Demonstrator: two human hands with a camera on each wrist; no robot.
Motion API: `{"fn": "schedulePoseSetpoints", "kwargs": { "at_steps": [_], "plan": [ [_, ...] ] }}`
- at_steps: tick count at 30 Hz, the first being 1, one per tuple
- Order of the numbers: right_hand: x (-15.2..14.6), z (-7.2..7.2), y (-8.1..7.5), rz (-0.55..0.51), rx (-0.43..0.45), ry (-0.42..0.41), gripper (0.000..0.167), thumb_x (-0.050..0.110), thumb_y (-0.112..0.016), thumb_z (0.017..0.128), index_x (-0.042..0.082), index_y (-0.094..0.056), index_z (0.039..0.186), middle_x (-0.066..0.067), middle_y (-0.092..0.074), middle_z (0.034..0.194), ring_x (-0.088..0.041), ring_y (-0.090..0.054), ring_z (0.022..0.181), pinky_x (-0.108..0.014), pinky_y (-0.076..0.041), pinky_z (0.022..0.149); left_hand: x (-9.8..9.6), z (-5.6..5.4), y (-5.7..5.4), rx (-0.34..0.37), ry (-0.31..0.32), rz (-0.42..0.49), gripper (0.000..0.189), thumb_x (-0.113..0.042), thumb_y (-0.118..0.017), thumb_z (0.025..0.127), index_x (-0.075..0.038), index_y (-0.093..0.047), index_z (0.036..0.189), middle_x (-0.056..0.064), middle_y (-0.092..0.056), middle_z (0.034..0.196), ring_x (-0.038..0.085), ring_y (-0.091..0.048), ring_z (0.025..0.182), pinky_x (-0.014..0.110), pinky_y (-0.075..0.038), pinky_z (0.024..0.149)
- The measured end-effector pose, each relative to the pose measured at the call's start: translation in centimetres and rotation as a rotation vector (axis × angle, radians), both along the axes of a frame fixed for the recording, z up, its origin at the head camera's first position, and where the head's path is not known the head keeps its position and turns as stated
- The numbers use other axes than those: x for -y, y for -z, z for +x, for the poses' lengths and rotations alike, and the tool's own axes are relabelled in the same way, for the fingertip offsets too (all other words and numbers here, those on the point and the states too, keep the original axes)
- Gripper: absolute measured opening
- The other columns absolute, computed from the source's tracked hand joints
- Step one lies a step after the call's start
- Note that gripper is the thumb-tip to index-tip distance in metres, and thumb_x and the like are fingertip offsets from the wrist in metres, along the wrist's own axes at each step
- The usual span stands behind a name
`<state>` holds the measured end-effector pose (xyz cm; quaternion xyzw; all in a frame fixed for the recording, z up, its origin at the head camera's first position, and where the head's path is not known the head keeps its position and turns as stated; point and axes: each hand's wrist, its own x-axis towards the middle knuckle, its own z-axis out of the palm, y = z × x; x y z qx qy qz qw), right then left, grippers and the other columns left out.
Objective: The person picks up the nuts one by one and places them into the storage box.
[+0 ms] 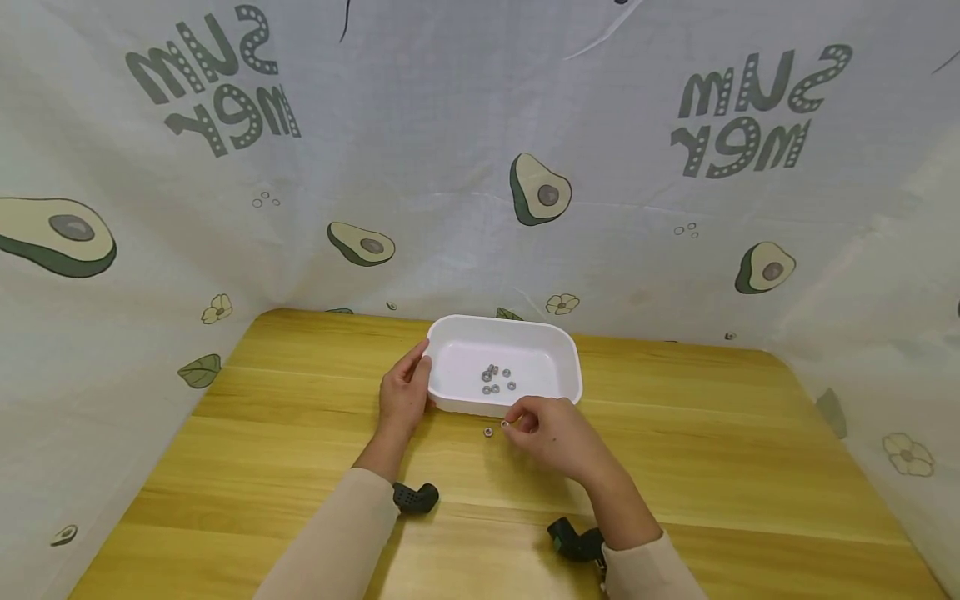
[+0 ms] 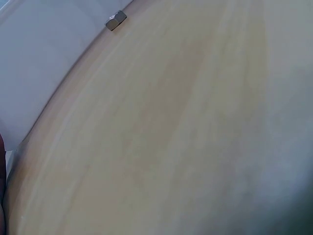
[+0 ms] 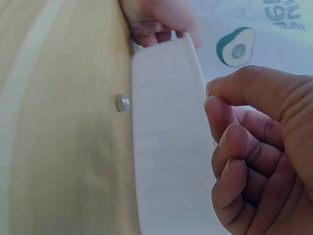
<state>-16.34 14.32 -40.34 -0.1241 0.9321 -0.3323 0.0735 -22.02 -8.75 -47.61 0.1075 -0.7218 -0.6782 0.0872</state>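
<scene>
A white plastic tray [image 1: 504,408] holds several small metal nuts [image 1: 495,389] on its floor. My left hand [image 1: 403,398] grips the tray's left end, with the thumb at the rim; in the right wrist view that hand [image 3: 164,17] shows at the tray's far end. Just in front of the tray, my right hand [image 1: 555,435] pinches one nut [image 1: 505,424] between thumb and forefinger. Most of that nut is hidden by the fingertips in the right wrist view. Another hex nut [image 2: 116,20] lies on the table close to the tray's front wall.
The wooden table [image 1: 300,433] extends on both sides of the tray. Behind it hangs a pale curtain [image 1: 450,167] printed with avocados. A black device is worn at each wrist, the left one [image 1: 416,498] and the right one [image 1: 576,540].
</scene>
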Motion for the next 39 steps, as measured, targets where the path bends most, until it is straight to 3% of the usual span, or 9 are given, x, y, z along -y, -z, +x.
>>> {"fn": "schedulePoseSetpoints", "kwargs": {
  "at_steps": [10, 18, 34, 39],
  "plan": [
    [-1.3, -0.8, -1.2, 0.019, 0.008, 0.075, 0.008, 0.022, -0.076, 0.091, 0.016, -0.073, 0.094, 0.001, -0.063, 0.077, -0.015, -0.054, 0.067, -0.027, -0.047, 0.058, 0.0, 0.1, -0.1, 0.004, 0.0, -0.004, 0.038, -0.039, -0.057, 0.102, -0.033, -0.064, 0.139, 0.005, -0.067, 0.135, 0.015, -0.058, 0.071, 0.02, -0.05, 0.053],
    [-1.7, -2.2, -1.9, 0.055, -0.042, 0.079, 0.011, 0.024, -0.074, 0.092, 0.014, -0.072, 0.097, 0.0, -0.064, 0.076, -0.016, -0.053, 0.066, -0.027, -0.045, 0.058, 0.1, 0.2, -0.1, 0.009, -0.003, 0.004, 0.038, -0.039, -0.057, 0.102, -0.033, -0.064, 0.139, 0.004, -0.066, 0.137, 0.015, -0.059, 0.074, 0.02, -0.05, 0.053],
    [-1.4, -7.1, -1.1, 0.168, -0.115, 0.044, 0.015, 0.027, -0.072, 0.093, 0.013, -0.074, 0.1, -0.002, -0.067, 0.082, -0.017, -0.055, 0.072, -0.028, -0.045, 0.064, 0.0, 0.1, 0.0, -0.003, 0.002, -0.006, 0.039, -0.038, -0.057, 0.102, -0.031, -0.064, 0.14, 0.006, -0.068, 0.133, 0.013, -0.055, 0.062, 0.02, -0.049, 0.051],
    [-0.8, -8.4, -0.8, 0.165, -0.098, 0.054, 0.016, 0.028, -0.071, 0.094, 0.015, -0.073, 0.101, -0.002, -0.068, 0.085, -0.019, -0.057, 0.076, -0.028, -0.046, 0.065, 0.0, -0.1, 0.1, -0.004, -0.003, -0.018, 0.039, -0.038, -0.057, 0.102, -0.032, -0.064, 0.14, 0.005, -0.068, 0.134, 0.013, -0.055, 0.063, 0.02, -0.049, 0.052]
  ]
}}
